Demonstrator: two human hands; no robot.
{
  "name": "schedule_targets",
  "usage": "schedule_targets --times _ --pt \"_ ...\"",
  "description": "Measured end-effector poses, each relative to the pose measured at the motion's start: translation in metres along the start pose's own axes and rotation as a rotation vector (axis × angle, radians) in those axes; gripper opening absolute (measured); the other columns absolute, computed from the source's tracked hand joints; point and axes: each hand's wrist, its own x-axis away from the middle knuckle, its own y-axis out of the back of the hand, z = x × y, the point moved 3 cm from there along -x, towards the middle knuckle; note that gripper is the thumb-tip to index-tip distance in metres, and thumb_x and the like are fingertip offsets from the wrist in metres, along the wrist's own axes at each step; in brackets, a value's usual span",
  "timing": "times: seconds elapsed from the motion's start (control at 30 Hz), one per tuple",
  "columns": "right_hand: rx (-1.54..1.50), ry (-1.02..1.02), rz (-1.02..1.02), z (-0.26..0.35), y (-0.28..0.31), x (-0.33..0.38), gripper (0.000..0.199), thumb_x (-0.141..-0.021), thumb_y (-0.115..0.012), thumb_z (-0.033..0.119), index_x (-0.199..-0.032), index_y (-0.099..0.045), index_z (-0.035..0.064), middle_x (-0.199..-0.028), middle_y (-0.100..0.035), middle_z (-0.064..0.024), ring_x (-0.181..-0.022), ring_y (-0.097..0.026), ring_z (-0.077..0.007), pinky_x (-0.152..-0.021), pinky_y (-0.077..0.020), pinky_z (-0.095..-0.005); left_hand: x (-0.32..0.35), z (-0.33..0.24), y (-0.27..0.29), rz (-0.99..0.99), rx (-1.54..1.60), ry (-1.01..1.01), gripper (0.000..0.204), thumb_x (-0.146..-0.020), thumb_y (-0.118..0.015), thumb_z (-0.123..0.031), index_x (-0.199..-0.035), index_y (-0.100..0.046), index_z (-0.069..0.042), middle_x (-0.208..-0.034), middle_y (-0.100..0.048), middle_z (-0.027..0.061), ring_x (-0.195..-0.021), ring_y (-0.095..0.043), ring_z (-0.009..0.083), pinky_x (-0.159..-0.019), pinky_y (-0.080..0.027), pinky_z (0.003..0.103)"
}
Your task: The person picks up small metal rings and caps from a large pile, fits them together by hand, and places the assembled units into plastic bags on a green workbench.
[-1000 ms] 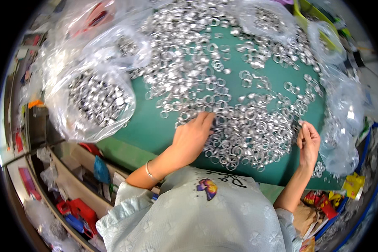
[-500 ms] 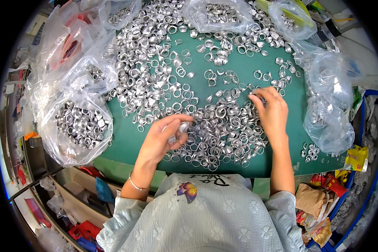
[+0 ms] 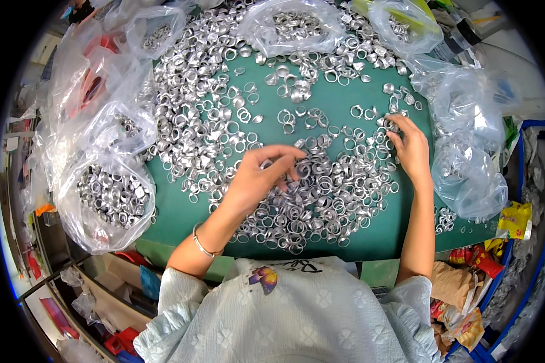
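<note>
Silver-coloured metal rings lie in a loose heap [image 3: 303,212] on the green tabletop in front of me. Over the heap's left part hangs my left hand [image 3: 263,175], its fingers curled around a few rings [image 3: 266,163] that show partly between them. At the heap's far right edge, my right hand [image 3: 413,148] has its thumb and forefinger closing on a ring [image 3: 389,123] among several others. A larger spread of rings [image 3: 194,133] covers the table's left and far sides. A small group of rings [image 3: 297,88] sits beyond the heap.
Clear plastic bags of rings [image 3: 112,193] stand along the left, with another bag [image 3: 290,27] at the far edge. More clear bags [image 3: 469,163] line the right side. A small ring pile [image 3: 445,219] lies near the right corner, beside a yellow packet [image 3: 515,221].
My left hand has moved right and away from me, over the heap. My right hand has shifted right to the rings at the heap's edge. The view has shifted slightly.
</note>
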Motion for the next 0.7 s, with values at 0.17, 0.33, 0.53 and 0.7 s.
schedule_targets --times 0.17,0.33,0.53,0.7 --pt "-0.471 -0.211 -0.037 -0.029 0.021 0.008 0.025 -0.081 -0.065 0.001 -0.106 -0.065 0.0031 -0.109 -0.063 -0.0071 -0.093 -0.059 -0.0141 -0.073 -0.0466 -0.0262 -0.067 -0.012 -0.017 -0.072 -0.712 -0.482 0.024 -0.086 -0.062 -0.014 -0.109 -0.063 -0.007 -0.073 -0.061 0.0066 -0.07 -0.061 0.0165 -0.06 -0.048 0.028" --pt "0.018 -0.022 -0.171 -0.021 0.017 0.005 0.024 -0.08 -0.066 0.008 -0.104 -0.066 0.0089 -0.112 -0.061 -0.0091 -0.097 -0.06 -0.0322 -0.08 -0.0474 -0.0381 -0.14 -0.013 -0.066 -0.084 -1.173 -0.482 0.036 -0.079 -0.067 -0.016 -0.114 -0.06 -0.015 -0.091 -0.064 0.0138 -0.079 -0.062 0.0347 -0.07 -0.05 0.043" --pt "0.069 -0.088 -0.063 -0.017 0.016 0.018 0.011 -0.08 -0.066 0.011 -0.089 -0.063 0.0061 -0.102 -0.057 -0.0051 -0.073 -0.06 -0.0338 -0.064 -0.045 -0.0434 -0.157 0.001 -0.073 0.071 -1.24 -0.43 0.028 -0.078 -0.056 -0.005 -0.105 -0.059 -0.012 -0.095 -0.063 0.0141 -0.085 -0.061 0.0366 -0.073 -0.049 0.046" --pt "-0.586 -0.039 -0.187 -0.036 0.013 0.033 0.003 -0.085 -0.061 0.005 -0.084 -0.06 0.0022 -0.101 -0.061 -0.0062 -0.056 -0.056 -0.0166 -0.05 -0.042 -0.0294 -0.131 -0.011 -0.065 0.298 -1.122 -0.321 0.033 -0.082 -0.061 -0.007 -0.115 -0.053 -0.009 -0.081 -0.063 0.0123 -0.077 -0.062 0.0329 -0.068 -0.048 0.041"
